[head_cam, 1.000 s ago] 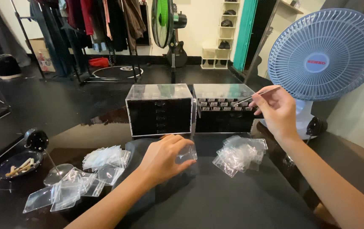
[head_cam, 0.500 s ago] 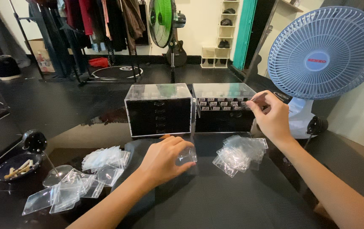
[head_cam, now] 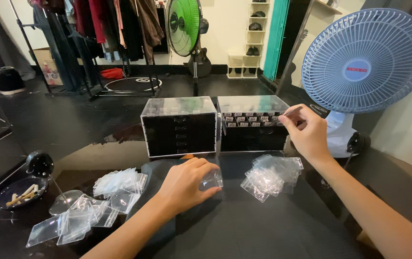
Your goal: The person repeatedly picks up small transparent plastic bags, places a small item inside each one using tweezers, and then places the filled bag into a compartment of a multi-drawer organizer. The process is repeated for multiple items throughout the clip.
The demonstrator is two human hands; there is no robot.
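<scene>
Head view, L to R:

- Dish (head_cam: 20, 191) w/ pale sticks, far left on the dark table (head_cam: 244, 230); not touched.
- Loose clear bags (head_cam: 79, 218) and a neater stack (head_cam: 119, 181) beside it, left of the left hand. Thin film: v. light, limp, slippery; prob. best pinched at an edge or corner, one at a time, since they cling and slide off each other.
- Left hand (head_cam: 184, 184), palm down, fingers curled over a small clear bag (head_cam: 212, 180), pinning it to the table near centre.
- Two clear drawer boxes behind: left box (head_cam: 179, 125) w/ dark drawers, right box (head_cam: 254, 122) w/ rows of small labelled slots. Rigid, prob. brittle plastic.
- Bag pile (head_cam: 270, 175) in front of right box, below the right hand.
- Right hand (head_cam: 309, 134) raised at right box's top corner, thumb and fingers pinching a thin stick-like tool (head_cam: 290, 113); tip over the slots. Can't tell if it carries anything.
- Blue fan (head_cam: 366, 62) far right.
</scene>
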